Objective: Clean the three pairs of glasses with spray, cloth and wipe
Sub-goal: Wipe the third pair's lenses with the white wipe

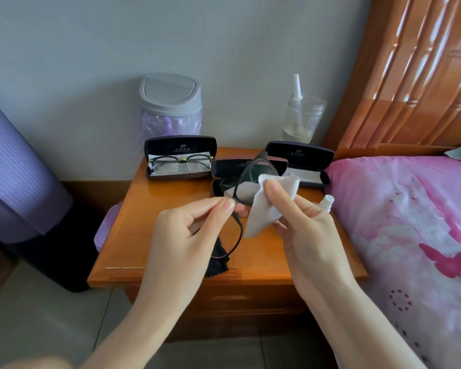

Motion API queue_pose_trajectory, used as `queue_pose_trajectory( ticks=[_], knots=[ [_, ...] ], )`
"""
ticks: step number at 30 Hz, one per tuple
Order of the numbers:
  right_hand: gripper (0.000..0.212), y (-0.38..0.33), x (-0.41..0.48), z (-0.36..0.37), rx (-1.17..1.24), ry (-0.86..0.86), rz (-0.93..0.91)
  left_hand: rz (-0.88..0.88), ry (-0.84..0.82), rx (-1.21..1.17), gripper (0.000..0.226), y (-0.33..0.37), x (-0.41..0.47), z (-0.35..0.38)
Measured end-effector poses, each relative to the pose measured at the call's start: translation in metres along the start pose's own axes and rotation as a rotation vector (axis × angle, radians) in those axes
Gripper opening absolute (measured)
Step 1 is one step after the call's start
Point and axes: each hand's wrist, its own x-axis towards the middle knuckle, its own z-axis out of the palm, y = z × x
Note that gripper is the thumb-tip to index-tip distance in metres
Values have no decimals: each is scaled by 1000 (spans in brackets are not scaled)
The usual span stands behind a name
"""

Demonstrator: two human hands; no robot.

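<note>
- The left forearm [133,318] rises from the lower edge, bare, toward the middle of the surface [139,235].
- The left hand [194,230], above the surface's front half, pinches the frame of the glasses [253,171] between thumb and forefinger tips, the other fingers loosely curled beneath.
- The right forearm [357,315] angles in over the surface's right front corner.
- The right hand [304,225], close beside the left without touching it, grips a white wipe [261,211], thumb stretched forward along it.

Open cases [180,146] are crowding the nightstand [144,235] at the back, a spray bottle [327,202] at its right edge; the left side is lying free.
</note>
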Motion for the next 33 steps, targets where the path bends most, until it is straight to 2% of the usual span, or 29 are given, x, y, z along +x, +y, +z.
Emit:
queue_pose_trajectory(
  ticks=[6,13,20,27,33],
  knots=[
    [25,1,-6,5,-99,-18,-32,-10,13,-2,16,0,1,-2],
    [24,2,-5,10,-120,-75,-37,30,-37,139,17,1,0,-2],
    [28,1,-1,15,-81,-98,-29,28,-51,128,28,-2,0,-2],
    [21,-12,1,2,-206,-157,-64,4,-3,55,23,0,0,-2],
    [17,-20,3,-10,-278,-176,-69,45,4,101,16,5,1,-4]
  ],
)
